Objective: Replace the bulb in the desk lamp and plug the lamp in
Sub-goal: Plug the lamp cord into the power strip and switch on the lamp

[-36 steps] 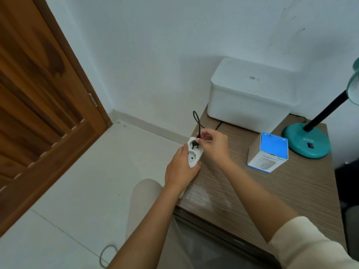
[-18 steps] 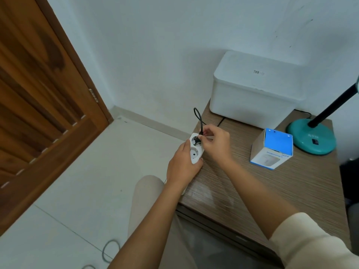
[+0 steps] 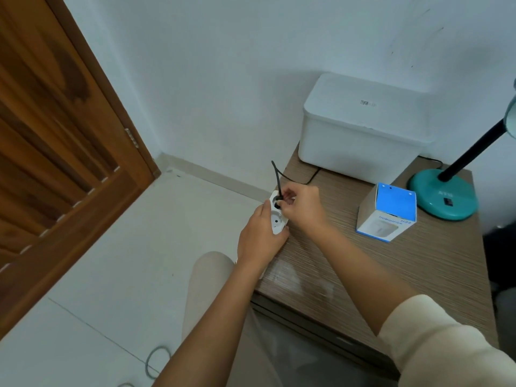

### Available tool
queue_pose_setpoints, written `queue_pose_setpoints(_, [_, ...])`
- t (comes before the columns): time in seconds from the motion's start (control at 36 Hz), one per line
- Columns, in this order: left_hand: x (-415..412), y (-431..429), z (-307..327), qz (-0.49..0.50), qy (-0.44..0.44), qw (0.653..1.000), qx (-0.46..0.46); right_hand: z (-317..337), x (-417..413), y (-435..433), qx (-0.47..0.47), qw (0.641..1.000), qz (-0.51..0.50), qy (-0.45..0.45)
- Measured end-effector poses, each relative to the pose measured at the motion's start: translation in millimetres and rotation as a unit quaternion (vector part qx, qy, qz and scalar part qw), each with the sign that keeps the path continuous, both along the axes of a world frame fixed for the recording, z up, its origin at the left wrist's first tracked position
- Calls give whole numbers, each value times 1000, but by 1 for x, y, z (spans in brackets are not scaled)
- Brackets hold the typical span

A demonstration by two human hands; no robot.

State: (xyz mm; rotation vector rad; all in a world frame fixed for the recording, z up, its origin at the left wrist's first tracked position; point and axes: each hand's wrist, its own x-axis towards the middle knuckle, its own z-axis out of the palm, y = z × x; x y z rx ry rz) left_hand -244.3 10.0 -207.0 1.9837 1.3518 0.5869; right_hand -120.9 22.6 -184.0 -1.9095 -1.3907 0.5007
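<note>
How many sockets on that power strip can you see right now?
2. On the power strip: the far socket has the black plug at it, the nearer socket is empty. The left hand may hide more.

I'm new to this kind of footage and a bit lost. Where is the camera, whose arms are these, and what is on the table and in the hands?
There is no machine here: the camera sits on a person's head, looking forward and down at their own two bare arms. The left hand grips a white power strip at the edge of a wood-grain table. The right hand pinches a black plug at the strip's far socket; whether it is fully in, I cannot tell. Its black cord loops up and runs back behind a white lidded box. Also on the table: a small blue and white carton and the teal base of a desk lamp. A wooden door stands to the left.
</note>
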Motion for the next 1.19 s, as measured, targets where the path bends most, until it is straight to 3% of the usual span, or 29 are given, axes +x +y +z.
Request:
queue_pose_setpoints(0.14, [-1,-1,6,-13,13,1000,-22,16,8,-3,-52,998,41,12])
queue_pose_setpoints(0.28, [-4,-8,13,-21,-13,999,-30,37,23,-27,-31,999,34,24])
queue_pose_setpoints(0.42, [29,-31,42,28,-118,992,38,66,71,-63,-4,1000,-21,12])
queue_pose_setpoints(0.56, [115,-46,79,-45,-180,978,91,84,142,-114,-2,994,-101,-28])
queue_pose_setpoints(0.67, [195,-59,94,-131,-169,973,84,79,203,-151,-26,980,-186,-58])
queue_pose_setpoints(0.83, [293,-78,71,-202,-135,970,-1,36,271,-179,-101,963,-250,-18])
queue_pose_setpoints(1.0, [342,-71,18,-142,-89,984,-57,-8,299,-168,-73,959,-271,25])
queue_pose_setpoints(1.19, [350,-48,-38,-86,-7,996,0,-38,301,-143,-48,950,-297,83])
